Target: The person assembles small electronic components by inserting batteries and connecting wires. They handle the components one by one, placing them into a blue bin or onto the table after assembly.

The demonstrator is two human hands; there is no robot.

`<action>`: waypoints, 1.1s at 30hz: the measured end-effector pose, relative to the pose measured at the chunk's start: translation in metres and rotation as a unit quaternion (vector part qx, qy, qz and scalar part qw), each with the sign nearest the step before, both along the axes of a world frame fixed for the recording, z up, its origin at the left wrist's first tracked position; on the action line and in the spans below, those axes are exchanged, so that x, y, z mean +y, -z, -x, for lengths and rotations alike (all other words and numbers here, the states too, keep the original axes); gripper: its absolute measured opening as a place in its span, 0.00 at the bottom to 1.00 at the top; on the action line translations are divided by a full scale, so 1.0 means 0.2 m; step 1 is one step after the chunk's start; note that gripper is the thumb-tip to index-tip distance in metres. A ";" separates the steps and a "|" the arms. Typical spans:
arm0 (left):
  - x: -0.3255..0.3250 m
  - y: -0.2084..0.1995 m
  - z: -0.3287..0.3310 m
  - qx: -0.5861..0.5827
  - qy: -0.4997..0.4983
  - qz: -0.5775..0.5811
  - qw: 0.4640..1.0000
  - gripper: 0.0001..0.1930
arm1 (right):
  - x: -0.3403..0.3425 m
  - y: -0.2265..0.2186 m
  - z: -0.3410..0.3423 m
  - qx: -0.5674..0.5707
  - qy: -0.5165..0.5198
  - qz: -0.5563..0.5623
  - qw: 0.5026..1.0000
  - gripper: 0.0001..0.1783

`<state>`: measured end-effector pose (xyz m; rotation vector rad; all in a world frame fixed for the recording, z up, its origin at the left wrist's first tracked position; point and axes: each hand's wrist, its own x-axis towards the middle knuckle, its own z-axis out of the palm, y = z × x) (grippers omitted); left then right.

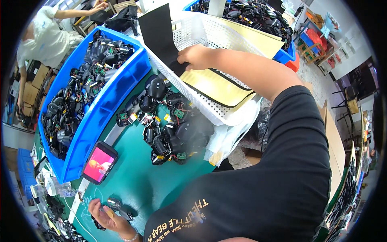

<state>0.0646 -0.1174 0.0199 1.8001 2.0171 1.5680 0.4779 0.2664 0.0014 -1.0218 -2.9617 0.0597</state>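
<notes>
My right hand [196, 57] reaches into a white perforated plastic basket [215, 115], fingers curled down. Its fingertips meet a dark area at the foot of a black sheet [157, 34] that stands up from the basket's left side. What they grip is hidden. Beside that hand, a yellow sheet [219, 86] with black edging lies in the basket. At the lower left, my left hand [109, 221] is low over the green table, fingers loosely bent and thumb apart. Close to it lie small black device parts [125, 213], one partly hidden by the hand.
A heap of black housings with circuit boards and wires [161, 137] covers the table's middle. To its left, a long blue bin [121, 78] holds many similar parts. A phone [100, 162] leans against the bin. Another blue bin [284, 56] stands behind the basket. A person [50, 36] works at far left.
</notes>
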 end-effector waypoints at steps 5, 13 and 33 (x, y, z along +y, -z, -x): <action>0.09 0.01 -0.08 0.003 0.028 0.029 0.999 0.08 | 0.00 -0.04 0.02 -0.043 -0.075 -0.025 0.996 0.15; 0.15 -0.03 -0.12 0.039 0.061 0.022 0.997 0.08 | 0.00 0.04 0.18 0.039 -0.190 -0.043 0.980 0.11; 0.21 0.04 -0.08 0.008 0.071 -0.048 0.996 0.09 | -0.09 0.03 0.23 0.131 0.093 0.088 0.983 0.14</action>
